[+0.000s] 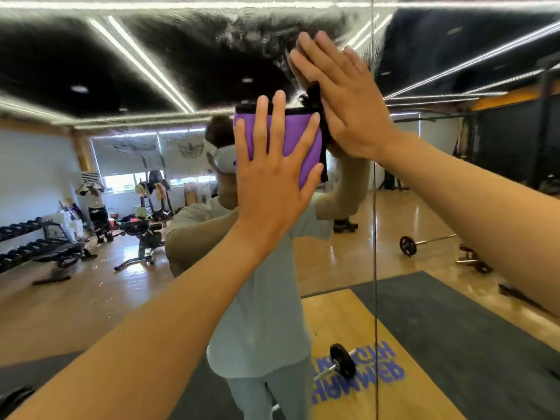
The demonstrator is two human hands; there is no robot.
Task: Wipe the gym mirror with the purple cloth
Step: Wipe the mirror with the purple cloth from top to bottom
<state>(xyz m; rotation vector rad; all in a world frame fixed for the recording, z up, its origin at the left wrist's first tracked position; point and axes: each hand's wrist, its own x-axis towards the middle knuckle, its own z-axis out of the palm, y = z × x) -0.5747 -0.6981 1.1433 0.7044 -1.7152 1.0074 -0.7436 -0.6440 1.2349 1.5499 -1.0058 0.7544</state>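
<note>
— Where is the cloth?

— The purple cloth [298, 137] (black-edged along its top) lies flat against the gym mirror [127, 183], at the height of your reflected head. Your left hand [272, 168] presses it there with straight, spread fingers.

— And the other hand?

— Your right hand [342, 98] is flat on the glass just above and right of the cloth, fingers straight, holding nothing, beside the mirror's vertical seam [375, 237].
</note>
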